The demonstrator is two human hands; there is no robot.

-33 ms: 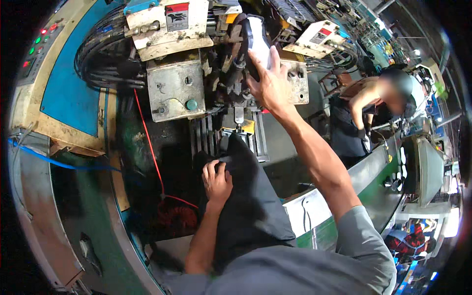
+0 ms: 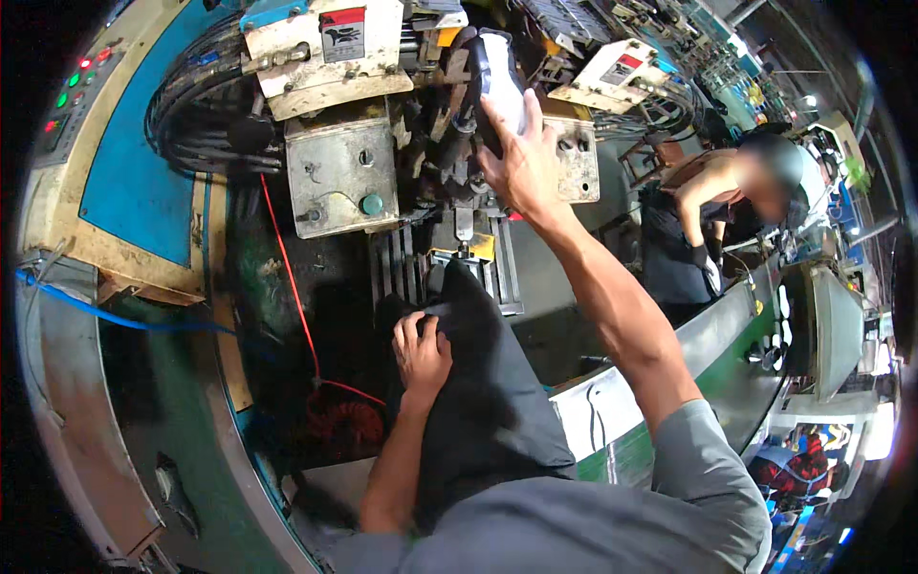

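**Right hand (image 2: 529, 167) flat on the shoe (image 2: 499, 77), left hand (image 2: 422, 359) at rest**

Nearest, the left hand lies on the dark-trousered leg (image 2: 497, 383), its fingers loosely bent and a little apart, pressing on nothing but cloth; the leg seems simply a place to park it.

Farther out, the right hand reaches up to the shoe, which sits at the middle of the machine, between the left plate (image 2: 339, 182) and the right plate (image 2: 581, 167), white face turned up. The fingers are spread, tips laid on that face, as if to steady it from above rather than bear its weight. The machine likely carries the load, though the parts beneath are too dark to be sure, and I cannot tell whether the thumb grips the side.

A green button (image 2: 373, 204) sits on the left plate, probably set low for easy reach. The panel (image 2: 67, 105) stands off to the left, out of the arms' way. Beyond, at right, a co-worker (image 2: 703, 201) bends over other work.
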